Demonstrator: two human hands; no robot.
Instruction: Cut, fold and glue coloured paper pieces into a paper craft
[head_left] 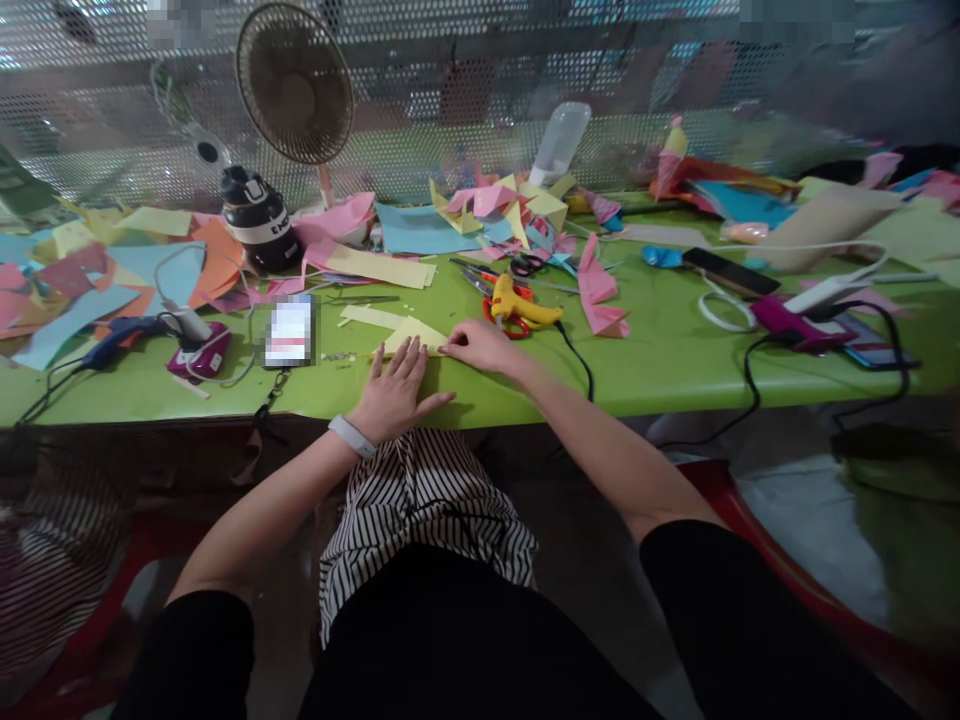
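Note:
On the green tabletop point(660, 370) lies a folded piece of pale yellow paper point(412, 333), close to the front edge. My left hand point(396, 388) rests flat on the paper's near edge, fingers spread, with a pale band on the wrist. My right hand point(484, 347) pinches the paper's right corner between thumb and curled forefinger. A loose yellow strip point(371, 317) is just behind the paper. Beyond my right hand sit a yellow glue gun point(517, 303) and red-handled scissors point(495, 310).
To the left are a phone point(289, 330), a purple power socket point(199, 350) and a blue glue gun point(124, 340). A black bottle point(259, 220) and a fan point(295, 85) stand behind. Coloured paper scraps point(427, 228) cover the back; another power socket point(795, 320) with cables lies right.

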